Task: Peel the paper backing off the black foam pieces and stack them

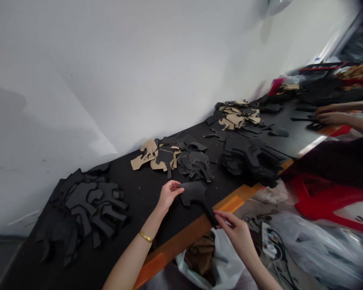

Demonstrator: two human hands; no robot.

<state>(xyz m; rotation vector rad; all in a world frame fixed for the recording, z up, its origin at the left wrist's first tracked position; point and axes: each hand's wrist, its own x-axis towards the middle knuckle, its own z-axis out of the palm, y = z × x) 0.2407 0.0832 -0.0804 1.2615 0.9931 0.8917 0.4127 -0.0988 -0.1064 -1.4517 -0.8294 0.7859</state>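
A flat black cut-out piece (192, 192), broad at one end with a narrow strip at the other, is held between my hands above the table's front edge. My left hand (169, 196) pinches the broad end at its left corner. At the lower tip of the strip, my right hand (234, 229) has thumb and fingers closed on it. Just beyond lies a heap of thin black and tan cut-outs (166, 155). Thicker dark pieces (89, 197) are piled to the left, and a stack of black shaped pieces (251, 157) sits to the right.
The black table (133, 217) runs along a white wall (139, 72), with orange tape (178, 237) on its front edge. Another black-and-tan heap (237, 114) lies farther off. A co-worker's hands (332, 114) are at the right. Below are a plastic bag (226, 257) and a power strip (268, 239).
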